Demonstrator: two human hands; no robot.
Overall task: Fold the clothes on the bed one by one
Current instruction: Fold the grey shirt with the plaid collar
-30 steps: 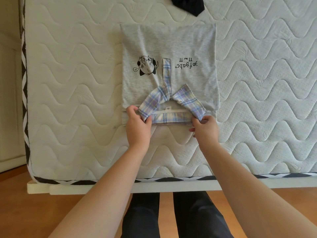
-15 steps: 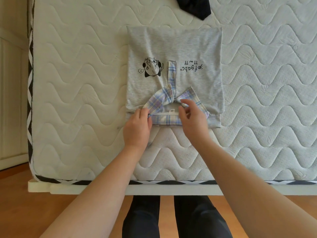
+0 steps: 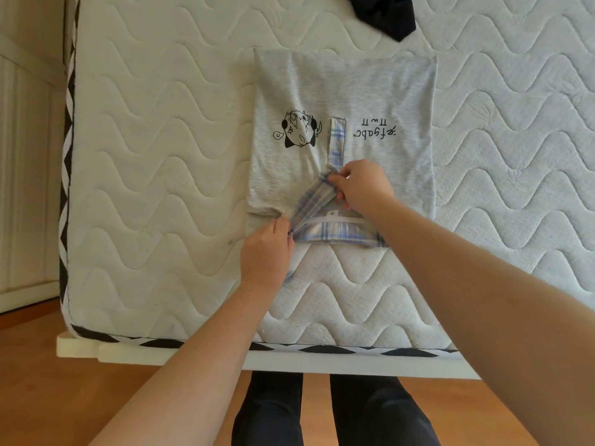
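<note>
Grey shirt lies folded mid-mattress. Left hand pinches the plaid collar tip; right hand pinches its inner end, fingers curled.

A white quilted mattress with a wavy stitched pattern fills most of the view. A black-and-white zigzag band runs along the mattress's left and near edges. Beneath the mattress's near edge, a white bed base juts out. Below the mattress, a warm orange-brown wooden floor. Left of the mattress, a cream panelled wall.
</note>
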